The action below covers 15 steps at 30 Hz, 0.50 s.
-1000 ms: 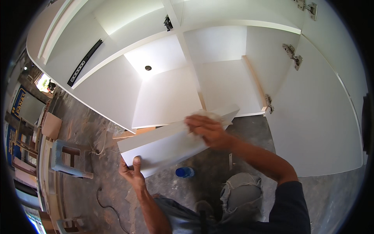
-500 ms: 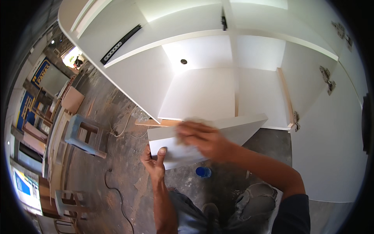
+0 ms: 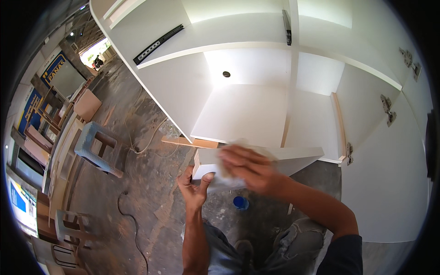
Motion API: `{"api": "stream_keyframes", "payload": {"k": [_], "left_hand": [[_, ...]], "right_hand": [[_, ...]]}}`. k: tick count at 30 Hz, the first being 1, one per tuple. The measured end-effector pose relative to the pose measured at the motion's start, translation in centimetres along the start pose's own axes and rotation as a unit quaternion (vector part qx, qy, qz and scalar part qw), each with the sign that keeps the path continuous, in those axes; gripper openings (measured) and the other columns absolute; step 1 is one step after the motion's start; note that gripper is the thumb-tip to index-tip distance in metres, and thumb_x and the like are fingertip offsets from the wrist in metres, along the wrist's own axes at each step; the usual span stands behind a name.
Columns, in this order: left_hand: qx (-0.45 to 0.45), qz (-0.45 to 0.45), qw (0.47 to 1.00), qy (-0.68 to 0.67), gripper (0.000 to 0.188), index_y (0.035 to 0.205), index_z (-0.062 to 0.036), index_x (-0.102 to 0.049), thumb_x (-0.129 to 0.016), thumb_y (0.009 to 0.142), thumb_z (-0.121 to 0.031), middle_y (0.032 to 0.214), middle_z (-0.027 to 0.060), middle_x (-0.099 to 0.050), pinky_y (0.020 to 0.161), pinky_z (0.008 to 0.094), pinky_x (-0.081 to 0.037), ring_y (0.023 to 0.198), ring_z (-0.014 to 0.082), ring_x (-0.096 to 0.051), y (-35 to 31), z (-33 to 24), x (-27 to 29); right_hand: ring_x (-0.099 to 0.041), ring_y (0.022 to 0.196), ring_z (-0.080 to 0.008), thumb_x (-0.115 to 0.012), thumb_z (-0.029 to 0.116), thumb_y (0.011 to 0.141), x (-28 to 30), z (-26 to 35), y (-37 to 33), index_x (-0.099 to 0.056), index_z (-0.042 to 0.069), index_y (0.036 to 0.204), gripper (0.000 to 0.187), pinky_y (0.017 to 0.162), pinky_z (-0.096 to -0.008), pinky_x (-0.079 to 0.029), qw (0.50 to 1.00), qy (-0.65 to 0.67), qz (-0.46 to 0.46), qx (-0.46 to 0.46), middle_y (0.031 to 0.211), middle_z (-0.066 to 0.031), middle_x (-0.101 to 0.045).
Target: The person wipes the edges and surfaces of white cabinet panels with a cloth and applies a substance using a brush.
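My left hand (image 3: 194, 190) grips the left end of a white board (image 3: 300, 154), its thumb on the near face and its fingers curled round the edge. The board is held tilted in front of the cabinet, and its raw wood end shows beside that hand. My right hand (image 3: 256, 172) presses a pale, crumpled rag (image 3: 223, 174) against the board's upper edge and near face. Motion smears the rag and fingertips, so the rag's exact shape cannot be made out.
Beyond the board stands a white cabinet (image 3: 181, 91) with a black drawer runner (image 3: 158, 44) and metal door hinges (image 3: 388, 110). On the floor are a blue cup (image 3: 240, 203), a wood strip (image 3: 192, 141), a black cable (image 3: 133, 220) and a blue-grey stool (image 3: 87, 146).
The view has shifted, and the board sits slightly farther right in it, its raw left end now showing. My right hand stays on the board with the rag, still blurred; my left hand keeps its grip.
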<state>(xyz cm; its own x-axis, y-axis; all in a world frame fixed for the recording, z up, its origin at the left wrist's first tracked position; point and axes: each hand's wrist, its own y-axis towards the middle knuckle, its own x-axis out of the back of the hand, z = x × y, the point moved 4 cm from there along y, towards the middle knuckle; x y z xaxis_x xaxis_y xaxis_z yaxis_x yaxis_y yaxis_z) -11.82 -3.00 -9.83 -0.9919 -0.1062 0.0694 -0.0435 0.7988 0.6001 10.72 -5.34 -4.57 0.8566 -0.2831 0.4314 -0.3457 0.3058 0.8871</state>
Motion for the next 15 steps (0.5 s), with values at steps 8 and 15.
{"api": "stream_keyframes", "payload": {"k": [8,15], "left_hand": [[0.012,-0.009,0.999,0.036,0.028,0.086,-0.0003,-0.069,-0.087,0.084,-0.02,0.074,-0.0005,-0.066,0.064,0.0253,-0.045,0.07,0.0072,-0.057,0.0,0.0,0.1],[0.043,-0.004,0.998,0.044,0.031,0.086,0.0007,-0.068,-0.089,0.083,-0.022,0.077,0.0015,-0.069,0.066,0.0258,-0.048,0.073,0.0078,-0.06,0.5,-0.3,-0.1]], "right_hand": [[-0.06,0.131,-0.0332,-0.069,-0.007,0.079,-1.6,1.5,3.7,-0.071,-0.008,0.108,0.028,0.111,-0.0452,-0.052,1.0,0.028,0.001,0.007,0.139,-0.0176,-0.063],[-0.069,0.114,-0.0227,-0.042,-0.016,0.085,-0.4,0.4,7.3,-0.065,-0.001,0.127,0.05,0.098,-0.0342,-0.054,0.962,0.231,-0.08,-0.124,0.125,-0.0158,-0.07]]}}
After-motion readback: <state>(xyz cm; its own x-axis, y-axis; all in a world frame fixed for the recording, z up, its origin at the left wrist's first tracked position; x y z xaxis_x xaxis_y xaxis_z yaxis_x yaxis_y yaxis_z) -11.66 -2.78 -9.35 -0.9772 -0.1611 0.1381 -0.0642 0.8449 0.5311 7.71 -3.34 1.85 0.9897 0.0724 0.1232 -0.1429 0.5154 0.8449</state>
